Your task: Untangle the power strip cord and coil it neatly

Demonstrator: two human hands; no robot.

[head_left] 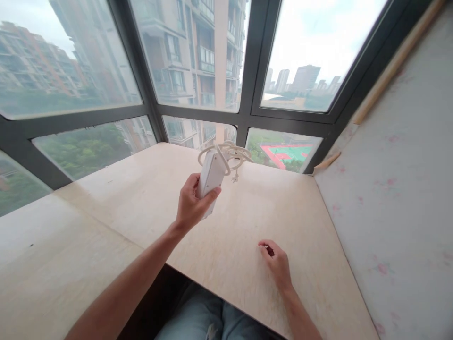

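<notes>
My left hand (194, 200) grips a white power strip (212, 174) around its lower part, thumb on one side and fingers on the other. The strip is tilted upright above the table, its socket face not visible to me. From its top end a white cord (231, 153) hangs in several loose loops, with the plug (235, 178) dangling beside them. My right hand (276, 262) is held low over the tabletop, away from the strip. Its fingers are curled, thumb and forefinger close together, and I see nothing between them.
A pale, wide tabletop (283, 208) stretches to the dark-framed windows (244, 94) at the back. A wall with flowered paper (389, 212) bounds it on the right, where a torn strip of trim (327, 163) sticks out. My legs (198, 316) are below the front edge.
</notes>
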